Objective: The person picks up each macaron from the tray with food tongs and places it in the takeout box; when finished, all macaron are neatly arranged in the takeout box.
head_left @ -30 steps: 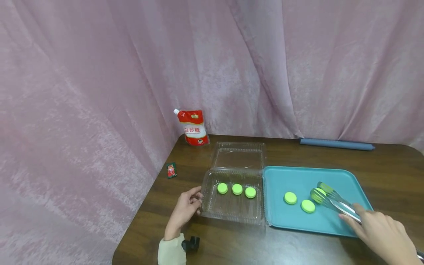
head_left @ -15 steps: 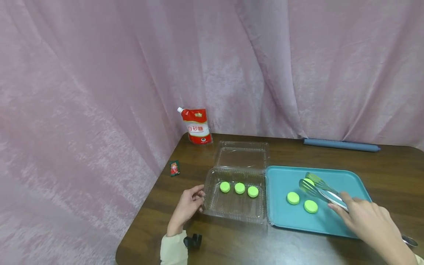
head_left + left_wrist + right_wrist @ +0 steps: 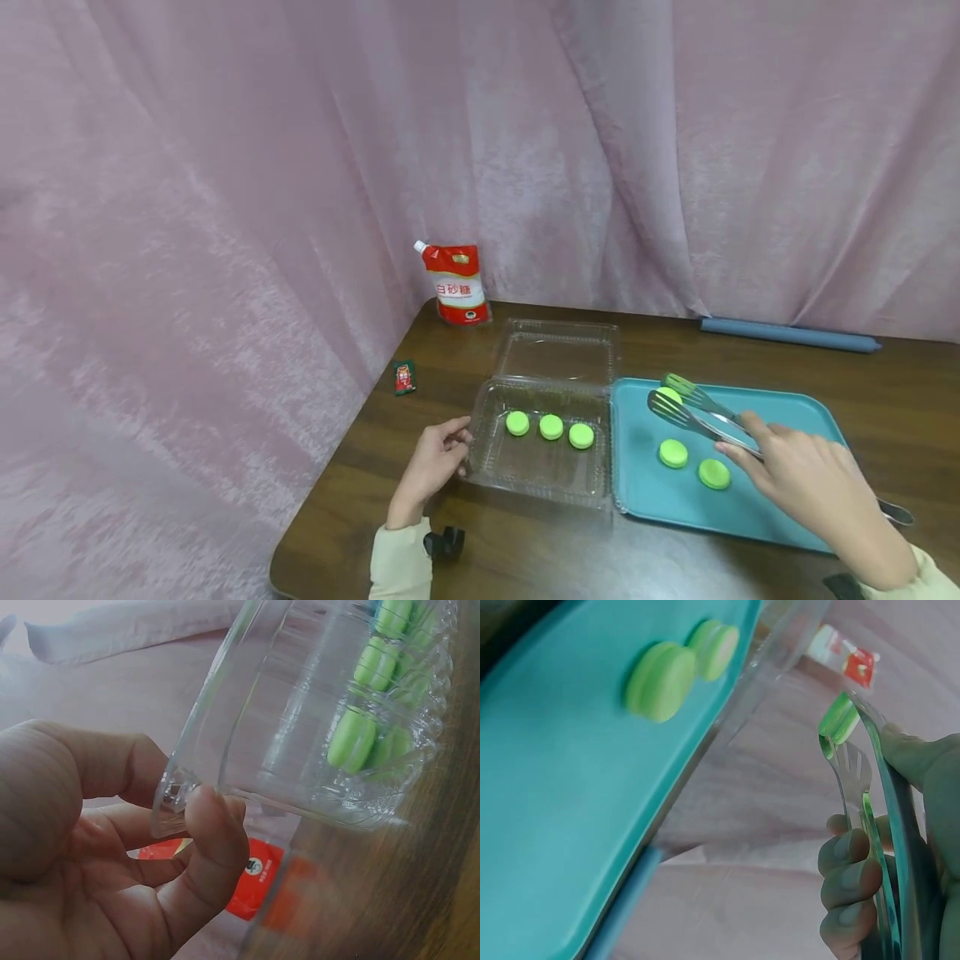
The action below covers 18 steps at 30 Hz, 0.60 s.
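My left hand (image 3: 431, 462) pinches the left rim of a clear plastic clamshell box (image 3: 536, 467), thumb and fingers on its edge in the left wrist view. Three green macarons (image 3: 551, 427) sit in a row inside it. My right hand (image 3: 806, 475) grips metal tongs (image 3: 697, 423) over the teal tray (image 3: 795, 417). Between the slotted tong heads is one green macaron (image 3: 841, 720), raised above the tray in the right wrist view. Two more, a nearer macaron (image 3: 714, 474) and a macaron to its left (image 3: 673, 453), lie on the tray.
The box's lid (image 3: 558, 350) lies folded back behind it. A red and white sugar pouch (image 3: 460, 285) stands at the back left, with a small green and red packet (image 3: 404, 377) in front. A blue-grey rolling pin (image 3: 791, 333) lies along the curtain (image 3: 525, 167).
My right hand has carried the tongs and their macaron leftward and toward the tray's back left corner. My left hand still holds the box rim. The head view has shifted slightly.
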Each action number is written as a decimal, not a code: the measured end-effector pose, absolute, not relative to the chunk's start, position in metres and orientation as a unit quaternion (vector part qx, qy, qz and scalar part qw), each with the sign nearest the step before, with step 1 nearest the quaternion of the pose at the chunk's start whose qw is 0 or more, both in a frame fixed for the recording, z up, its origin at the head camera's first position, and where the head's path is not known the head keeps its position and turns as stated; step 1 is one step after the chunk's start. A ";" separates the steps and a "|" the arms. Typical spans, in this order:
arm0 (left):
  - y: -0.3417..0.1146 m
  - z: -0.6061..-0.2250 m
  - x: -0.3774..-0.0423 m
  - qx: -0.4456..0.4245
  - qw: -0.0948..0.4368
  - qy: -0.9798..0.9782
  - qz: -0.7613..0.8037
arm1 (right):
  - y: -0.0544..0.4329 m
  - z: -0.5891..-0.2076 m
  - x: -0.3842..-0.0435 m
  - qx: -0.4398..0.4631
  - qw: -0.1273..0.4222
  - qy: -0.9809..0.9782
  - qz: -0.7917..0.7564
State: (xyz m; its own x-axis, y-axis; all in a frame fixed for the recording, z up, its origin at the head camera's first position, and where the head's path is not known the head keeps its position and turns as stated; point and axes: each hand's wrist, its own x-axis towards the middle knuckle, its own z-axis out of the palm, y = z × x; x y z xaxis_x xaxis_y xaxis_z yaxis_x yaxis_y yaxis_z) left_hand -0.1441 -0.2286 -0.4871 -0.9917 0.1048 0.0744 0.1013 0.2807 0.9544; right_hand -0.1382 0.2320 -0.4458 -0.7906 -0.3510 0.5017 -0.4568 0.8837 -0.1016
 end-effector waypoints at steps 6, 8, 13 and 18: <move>-0.228 -0.488 -0.147 0.065 -0.003 0.801 0.595 | 0.214 -0.439 -0.145 0.245 0.256 -0.929 0.111; -0.228 -0.487 -0.146 0.068 -0.006 0.803 0.593 | 0.208 -0.437 -0.147 0.251 0.257 -0.927 0.112; -0.227 -0.484 -0.144 0.067 -0.003 0.803 0.593 | 0.196 -0.435 -0.152 0.264 0.262 -0.920 0.124; -0.227 -0.483 -0.144 0.055 0.000 0.801 0.596 | 0.184 -0.432 -0.155 0.271 0.258 -0.918 0.134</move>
State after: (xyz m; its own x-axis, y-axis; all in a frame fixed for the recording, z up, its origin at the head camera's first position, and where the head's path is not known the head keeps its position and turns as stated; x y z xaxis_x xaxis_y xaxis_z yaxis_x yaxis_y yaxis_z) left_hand -0.1438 -0.2266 -0.4829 -0.9940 0.0879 0.0654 0.0879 0.2836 0.9549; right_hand -0.1552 0.1835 -0.4325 -0.7208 -0.4276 0.5455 -0.5660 0.8174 -0.1072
